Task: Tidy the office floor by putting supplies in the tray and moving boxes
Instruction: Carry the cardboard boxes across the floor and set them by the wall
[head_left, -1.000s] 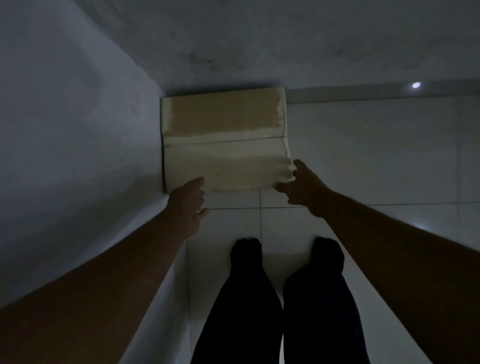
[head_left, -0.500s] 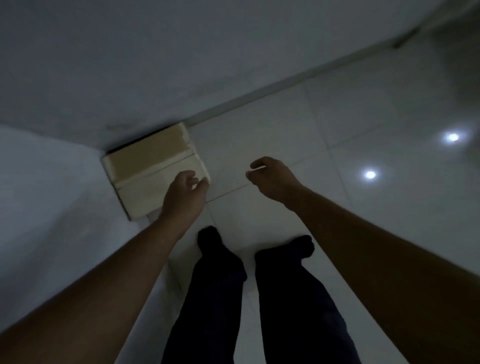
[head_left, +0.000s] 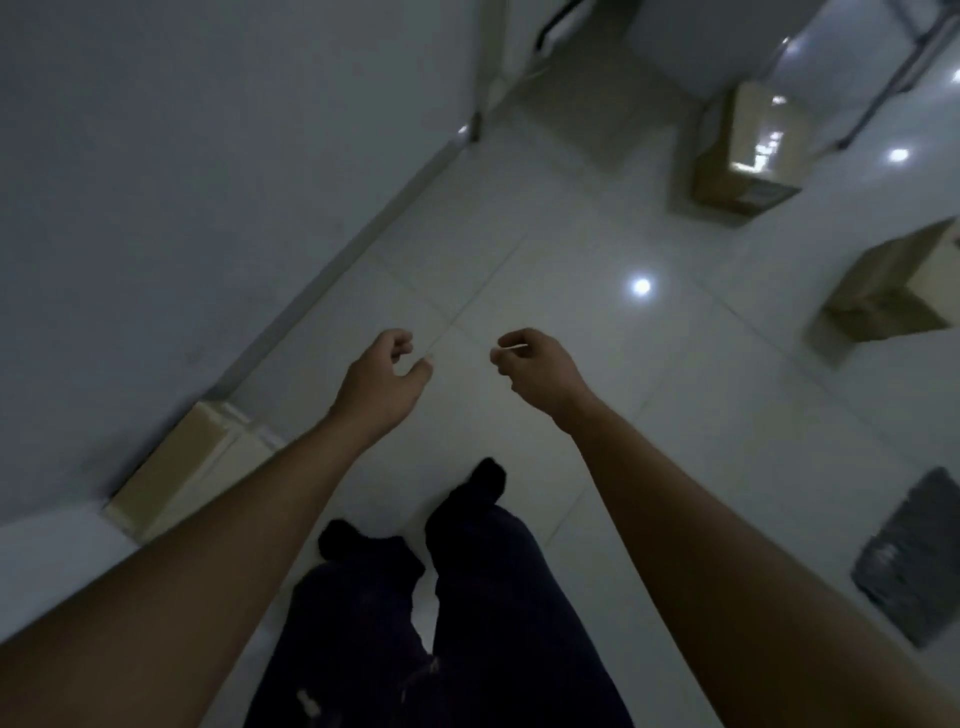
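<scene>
A cardboard box (head_left: 171, 467) sits on the floor in the corner against the wall, at my lower left, partly hidden behind my left forearm. My left hand (head_left: 384, 379) hovers over the tiles to the right of it, away from the box, fingers loosely curled and holding nothing. My right hand (head_left: 535, 369) is level with it further right, also loosely curled and empty. Two more cardboard boxes stand on the floor further off: one at the upper right (head_left: 748, 150) and one at the right edge (head_left: 898, 291).
A dark grey flat thing (head_left: 914, 561), a mat or a tray, lies on the floor at the right edge. My legs and dark feet (head_left: 467, 519) are below the hands. A grey wall (head_left: 208, 156) runs along the left. Thin metal furniture legs (head_left: 519, 67) stand at the top.
Both hands have let go of the corner box and drawn back. My view has swung to the right, so the box now lies at the lower left and two other boxes have come into view.
</scene>
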